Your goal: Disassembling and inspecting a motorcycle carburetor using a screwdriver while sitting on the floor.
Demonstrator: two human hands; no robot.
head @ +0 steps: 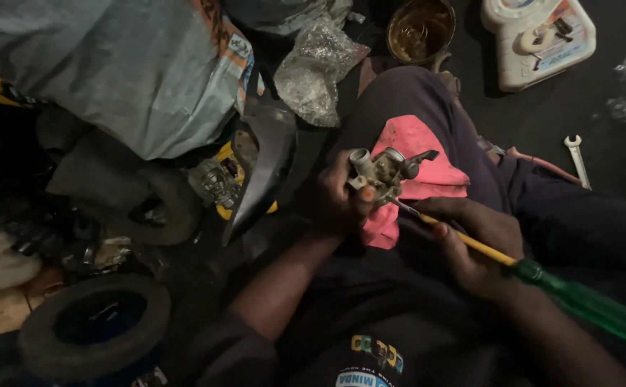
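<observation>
Pink rag [412,154], green-handled yellow-shafted screwdriver [542,276], silvery-grey carburettor [381,172], white jug [539,39].

Dim light over a dark, stained floor [542,115]; a grey-blue woven sack [112,64] fills the upper left of the frame; a white plastic jug [535,36] lies upper right; a black rubber tyre [94,322] sits lower left.

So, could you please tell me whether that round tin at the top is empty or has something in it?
It has something in it: the tin stands upright and open, with brownish glossy liquid inside.
</observation>
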